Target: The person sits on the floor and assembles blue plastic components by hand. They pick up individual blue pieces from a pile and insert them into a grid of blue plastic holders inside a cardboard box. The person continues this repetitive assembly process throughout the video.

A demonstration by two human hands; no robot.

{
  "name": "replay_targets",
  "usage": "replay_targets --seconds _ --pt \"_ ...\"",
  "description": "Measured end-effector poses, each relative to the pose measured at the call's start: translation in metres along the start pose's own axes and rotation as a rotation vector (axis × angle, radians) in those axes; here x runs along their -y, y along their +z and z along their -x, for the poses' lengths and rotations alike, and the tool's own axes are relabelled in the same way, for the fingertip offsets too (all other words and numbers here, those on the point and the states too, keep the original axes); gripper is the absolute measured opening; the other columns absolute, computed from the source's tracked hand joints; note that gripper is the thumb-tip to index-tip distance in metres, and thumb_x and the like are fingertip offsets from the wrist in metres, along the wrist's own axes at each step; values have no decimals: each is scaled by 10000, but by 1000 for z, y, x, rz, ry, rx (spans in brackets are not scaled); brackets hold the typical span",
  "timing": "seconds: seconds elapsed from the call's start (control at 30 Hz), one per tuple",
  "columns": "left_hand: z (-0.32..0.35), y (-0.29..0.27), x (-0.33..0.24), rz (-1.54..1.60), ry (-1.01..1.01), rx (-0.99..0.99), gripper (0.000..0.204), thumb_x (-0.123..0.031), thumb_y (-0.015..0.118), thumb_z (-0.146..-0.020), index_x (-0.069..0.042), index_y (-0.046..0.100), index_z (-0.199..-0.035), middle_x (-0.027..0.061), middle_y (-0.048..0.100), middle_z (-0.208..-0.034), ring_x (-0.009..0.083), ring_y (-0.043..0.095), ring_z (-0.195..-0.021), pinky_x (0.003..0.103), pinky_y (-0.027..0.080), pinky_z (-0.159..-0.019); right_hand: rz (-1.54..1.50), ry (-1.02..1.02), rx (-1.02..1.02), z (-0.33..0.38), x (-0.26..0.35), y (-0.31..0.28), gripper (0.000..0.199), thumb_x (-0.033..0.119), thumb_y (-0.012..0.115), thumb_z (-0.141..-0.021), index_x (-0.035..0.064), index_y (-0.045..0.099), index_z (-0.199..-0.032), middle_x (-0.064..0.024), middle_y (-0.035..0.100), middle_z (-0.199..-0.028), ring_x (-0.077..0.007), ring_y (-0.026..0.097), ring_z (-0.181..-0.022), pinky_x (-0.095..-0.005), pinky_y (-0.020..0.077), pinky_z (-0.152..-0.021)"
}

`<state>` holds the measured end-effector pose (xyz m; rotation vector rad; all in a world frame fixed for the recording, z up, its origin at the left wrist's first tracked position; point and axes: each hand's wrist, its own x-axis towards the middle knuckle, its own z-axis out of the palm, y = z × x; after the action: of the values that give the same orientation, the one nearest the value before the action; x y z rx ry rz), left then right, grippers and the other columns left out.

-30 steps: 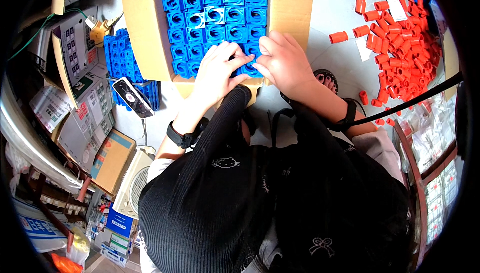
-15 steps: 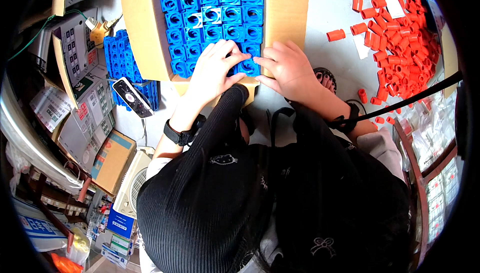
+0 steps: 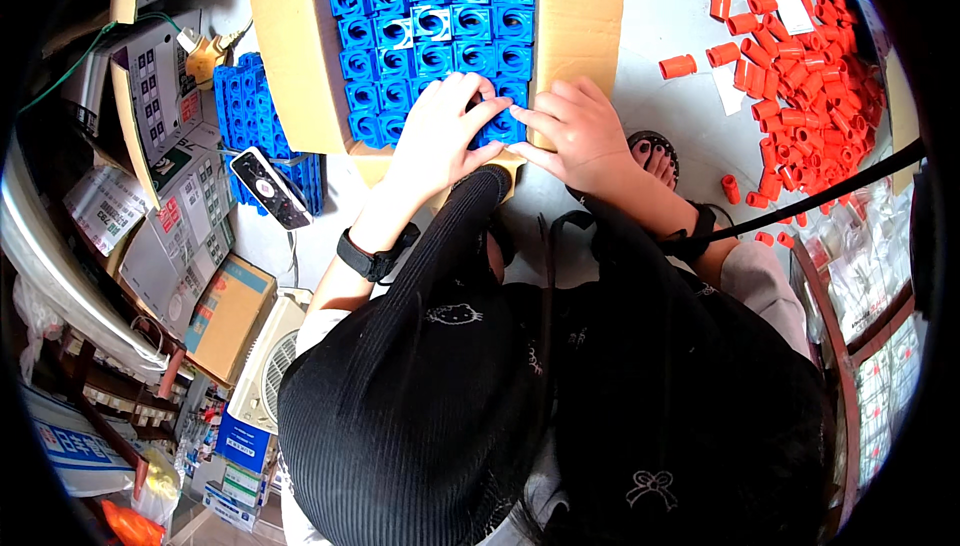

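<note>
An open cardboard box (image 3: 292, 56) holds rows of square blue plastic pieces (image 3: 431, 22), each with a round hole. At its near right corner lies one blue piece (image 3: 504, 129) with both my hands on it. My left hand (image 3: 443, 133) reaches over the front rows, thumb and fingers closed about the left side of that piece. My right hand (image 3: 577, 133) has its bent fingers and thumb at the right side of the same piece, by the box wall. The fingers partly hide the piece and its neighbours.
Many red plastic cylinders (image 3: 800, 96) lie in a heap on the floor at right, with several strays. Left of the box stand stacked blue pieces (image 3: 243, 106) and a phone-like device (image 3: 270, 189). A dark strap (image 3: 800, 214) crosses at right.
The whole view has shifted slightly, moving the scene a little right and down. Both hands stay on the same blue piece, with small finger shifts.
</note>
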<state>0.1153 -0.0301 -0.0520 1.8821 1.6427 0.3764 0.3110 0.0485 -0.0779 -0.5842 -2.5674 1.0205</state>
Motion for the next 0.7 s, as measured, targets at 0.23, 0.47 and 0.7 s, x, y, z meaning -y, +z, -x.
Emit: replay_targets --seconds 0.23,0.47,0.7 --pt "0 -6 0 -3 -4 0 431 -210 785 -647 -117 677 -1054 30 539 -991 219 530 -929 342 417 -790 106 119 54 -8 17 -9 300 263 752 -685 29 664 -851 -52 552 -835 -236 524 -868 -371 404 -790" --pt "-2 -8 7 16 22 61 423 -225 780 -663 -127 685 -1063 25 545 -966 211 533 -949 341 418 -811 47 73 109 -7 11 -6 272 231 742 -658 23 650 -806 -55 541 -817 -235 508 -875 -369 398 -790" --pt "-5 -15 15 93 46 112 399 -219 781 -666 -115 689 -1041 27 558 -966 212 546 -951 343 431 -835 112 33 140 -6 12 -3 283 245 741 -722 35 661 -894 -41 530 -836 -223 505 -845 -361 398 -752"
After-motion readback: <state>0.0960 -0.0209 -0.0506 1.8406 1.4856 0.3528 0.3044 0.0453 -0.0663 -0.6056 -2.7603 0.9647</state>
